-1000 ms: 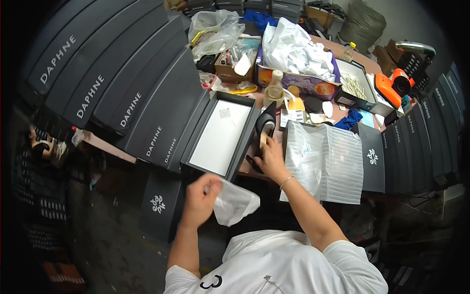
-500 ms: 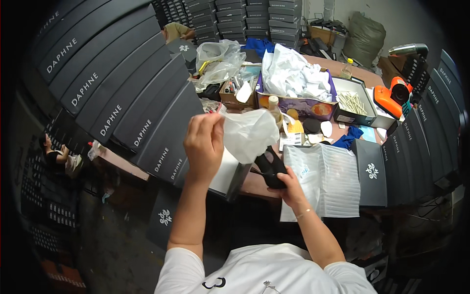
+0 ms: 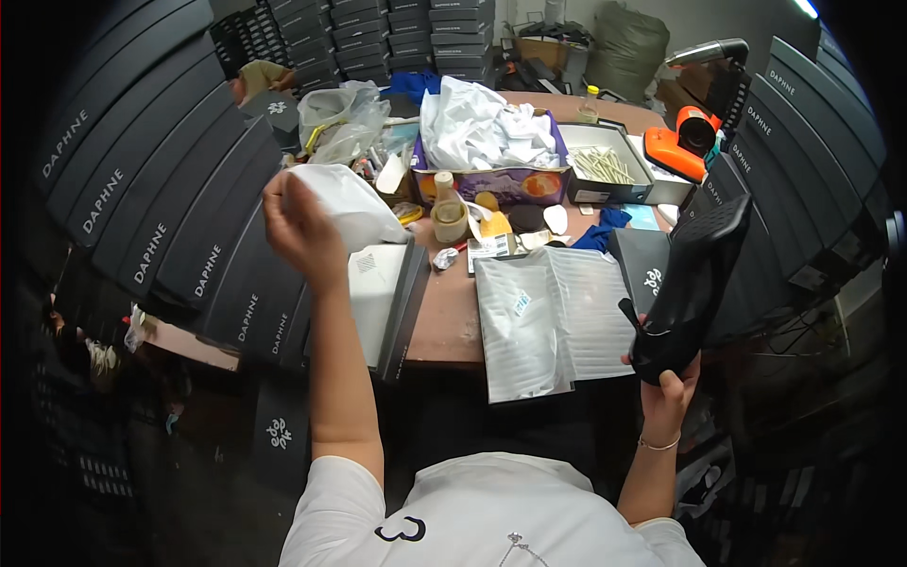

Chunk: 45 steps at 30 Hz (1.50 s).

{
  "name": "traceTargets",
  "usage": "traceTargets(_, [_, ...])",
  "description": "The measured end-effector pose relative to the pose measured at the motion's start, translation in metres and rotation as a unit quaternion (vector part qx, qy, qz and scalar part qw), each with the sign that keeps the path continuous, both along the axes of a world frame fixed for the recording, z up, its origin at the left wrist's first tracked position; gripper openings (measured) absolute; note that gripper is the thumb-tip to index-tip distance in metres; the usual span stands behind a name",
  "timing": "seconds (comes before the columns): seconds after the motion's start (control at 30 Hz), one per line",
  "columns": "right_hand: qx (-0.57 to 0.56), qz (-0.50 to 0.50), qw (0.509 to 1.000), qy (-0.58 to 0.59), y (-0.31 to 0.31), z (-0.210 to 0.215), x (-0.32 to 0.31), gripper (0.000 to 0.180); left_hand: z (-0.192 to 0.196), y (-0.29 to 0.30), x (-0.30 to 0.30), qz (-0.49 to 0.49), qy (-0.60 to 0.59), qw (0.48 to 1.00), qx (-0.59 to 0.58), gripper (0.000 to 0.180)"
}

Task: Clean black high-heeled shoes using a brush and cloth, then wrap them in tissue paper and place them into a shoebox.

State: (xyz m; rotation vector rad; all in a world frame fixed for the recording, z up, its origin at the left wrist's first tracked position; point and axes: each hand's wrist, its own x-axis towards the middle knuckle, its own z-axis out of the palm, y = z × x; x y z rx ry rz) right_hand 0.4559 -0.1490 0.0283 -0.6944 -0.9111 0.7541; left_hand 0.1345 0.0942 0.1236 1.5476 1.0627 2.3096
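My left hand (image 3: 300, 229) is closed on a thin white bag or sheet (image 3: 354, 200), which hangs out to the right over an open dark shoebox (image 3: 408, 302) with white paper in it. Far to the right, my right hand (image 3: 671, 392) grips a black shoe (image 3: 704, 274) by its lower end. The shoe is held up and tilted, its dark sole side partly showing and a small strap sticking out at the left. Between the hands, two translucent foam sleeves (image 3: 553, 326) lie flat at the table's front edge.
Stacked dark shoeboxes rise at the left (image 3: 142, 189) and right (image 3: 784, 189). A purple carton (image 3: 491, 185) full of white paper stands mid-table, beside a box of pale sticks (image 3: 605, 165), an orange tool (image 3: 675, 151), a glue bottle (image 3: 449, 210) and a blue cloth (image 3: 602, 230).
My hands have moved apart: the left carries the white bag leftward, and the right swings the black shoe out to the right and raises it. The view has shifted to the right.
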Motion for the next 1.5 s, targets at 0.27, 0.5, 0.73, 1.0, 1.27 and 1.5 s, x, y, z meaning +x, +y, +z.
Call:
traceTargets(0.27, [-0.099,0.198,0.975,-0.02,0.025,0.005,-0.015,0.096,-0.115,0.039,0.06,-0.17,0.204,0.932,-0.246,0.012])
traceTargets(0.5, [-0.274,0.468,0.828,0.14,0.072,-0.004,-0.033,0.095,-0.115,0.065,0.062,-0.172,0.156,0.937,-0.261,0.013])
traceTargets(0.73, [-0.378,0.363,0.837,0.16,0.123,0.057,-0.079,0.092,-0.06,0.038,0.02,-0.173,0.229,0.945,-0.156,0.009])
traceTargets(1.0, [-0.358,0.345,0.858,0.13,0.076,0.067,-0.084,0.083,-0.053,0.034,-0.014,-0.298,0.222,0.901,-0.225,0.007])
traceTargets(1.27, [-0.277,0.25,0.867,0.331,0.066,0.016,-0.121,0.063,-0.058,-0.016,-0.007,-0.438,0.17,0.824,-0.316,0.01])
traceTargets(1.5, [-0.208,0.294,0.824,0.438,0.033,-0.004,-0.122,0.073,-0.057,-0.019,0.016,-0.387,0.167,0.855,-0.303,0.018])
